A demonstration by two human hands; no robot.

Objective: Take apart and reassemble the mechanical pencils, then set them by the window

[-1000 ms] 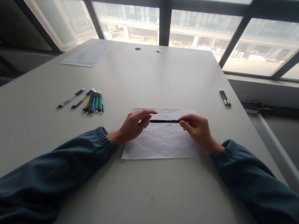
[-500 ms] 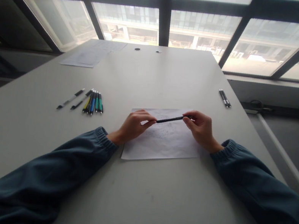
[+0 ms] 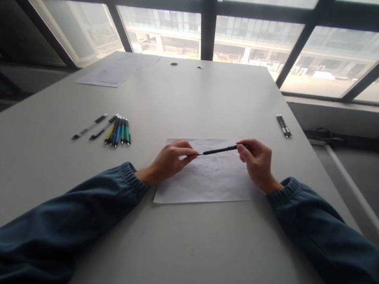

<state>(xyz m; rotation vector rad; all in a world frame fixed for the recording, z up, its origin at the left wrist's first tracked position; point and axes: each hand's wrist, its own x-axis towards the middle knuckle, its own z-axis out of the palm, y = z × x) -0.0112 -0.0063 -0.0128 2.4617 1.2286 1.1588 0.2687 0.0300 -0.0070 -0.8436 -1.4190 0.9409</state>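
A slim black pen (image 3: 220, 150) is held level above a sheet of paper (image 3: 210, 192), tilted up toward the right. My right hand (image 3: 257, 161) pinches its right end between thumb and fingers. At the other end, my left hand (image 3: 175, 156) has thumb and forefinger closed on a thin, lighter piece sticking out of the barrel. Whether that piece is the tip or a refill is too small to make out. Faint grey scribbles mark the paper below.
Left of the paper lies a cluster of pens (image 3: 118, 132) in yellow, blue, green and black, beside a clear-barrelled pen (image 3: 89, 127). Black pens (image 3: 283, 126) rest near the right table edge. More paper sheets (image 3: 110, 71) lie at the far left, before the windows.
My right hand has shifted slightly right and up with the black barrel. A short light-coloured piece now shows between the barrel and my left fingertips. My left hand stays almost in place.
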